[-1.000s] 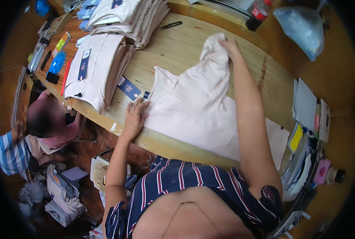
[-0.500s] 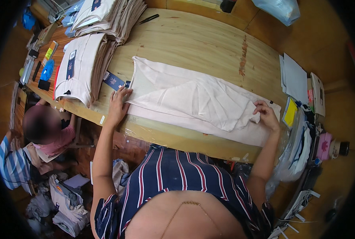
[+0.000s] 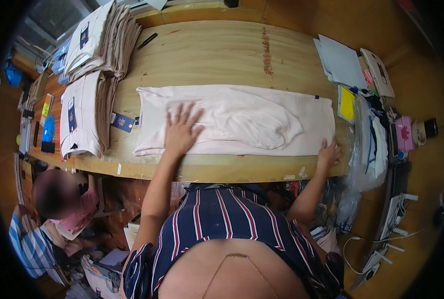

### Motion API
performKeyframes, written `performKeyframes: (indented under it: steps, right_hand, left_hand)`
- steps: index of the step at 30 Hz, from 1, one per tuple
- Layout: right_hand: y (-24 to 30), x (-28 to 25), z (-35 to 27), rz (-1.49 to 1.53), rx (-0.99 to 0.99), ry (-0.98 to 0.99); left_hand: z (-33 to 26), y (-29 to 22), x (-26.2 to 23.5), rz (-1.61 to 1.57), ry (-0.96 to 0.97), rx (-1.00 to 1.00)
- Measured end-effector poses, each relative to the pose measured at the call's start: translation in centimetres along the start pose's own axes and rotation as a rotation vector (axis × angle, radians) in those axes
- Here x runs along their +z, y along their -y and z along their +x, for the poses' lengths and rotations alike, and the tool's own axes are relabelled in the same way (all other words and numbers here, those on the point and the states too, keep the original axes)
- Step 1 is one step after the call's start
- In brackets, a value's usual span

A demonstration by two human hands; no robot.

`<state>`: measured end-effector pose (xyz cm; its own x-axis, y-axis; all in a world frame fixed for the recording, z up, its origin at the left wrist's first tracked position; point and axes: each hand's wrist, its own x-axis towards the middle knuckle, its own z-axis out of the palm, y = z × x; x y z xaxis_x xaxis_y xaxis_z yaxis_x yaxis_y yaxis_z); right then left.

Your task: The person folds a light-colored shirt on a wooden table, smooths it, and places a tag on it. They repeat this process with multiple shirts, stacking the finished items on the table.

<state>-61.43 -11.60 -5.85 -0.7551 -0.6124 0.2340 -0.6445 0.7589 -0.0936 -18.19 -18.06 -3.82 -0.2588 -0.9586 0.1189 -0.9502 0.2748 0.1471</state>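
Note:
A pale pink folded garment [image 3: 227, 99] lies lengthwise across the wooden table, its loose fabric bunched and wrinkled in the middle. My left hand [image 3: 183, 130] rests flat on its left part, fingers spread. At the near right corner, my right hand [image 3: 328, 153] has its thumb and fingers closed on the garment's edge. A dark blue hang tag [image 3: 122, 122] lies by the garment's left end. Close to the far right corner sits a small dark label [image 3: 316, 97].
Two stacks of folded pale garments, a near stack [image 3: 82, 114] and a far stack [image 3: 94, 42], stand at left. A black pen-like tool [image 3: 147, 41] lies beyond. White sheets [image 3: 339, 62] and a yellow packet [image 3: 346, 103] are at right. A seated person [image 3: 80, 204] is at lower left.
My left hand has moved from the garment's left edge onto its top and spread flat. My right hand has let go of the loose fabric and moved to the near right corner. The garment lies straighter.

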Motion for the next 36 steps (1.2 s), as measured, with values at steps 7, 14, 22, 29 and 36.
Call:
performKeyframes:
  steps: [7, 14, 22, 29, 36]
  right_hand:
    - [2.4, -2.1, -7.7, 0.118, -0.16, 0.074]
    - [3.2, -0.3, -7.1, 0.873, 0.053, 0.221]
    - [10.5, -5.9, -6.6, 1.349, -0.127, 0.221]
    - [17.9, -7.3, -15.4, 0.73, -1.273, 0.168]
    - [12.4, -5.6, -15.8, 0.447, -1.265, 0.213]
  left_hand:
    - [-1.9, 8.5, -1.7, 0.036, 0.219, -0.236]
    - [2.0, -9.7, 0.2, -0.24, 0.019, 0.519]
    - [6.3, -7.7, -1.0, -1.415, 0.457, 0.095]
    - [7.3, -4.1, -0.3, -1.78, 0.331, -0.508]
    - [5.6, -4.8, 1.7, -1.201, 0.009, -0.217]
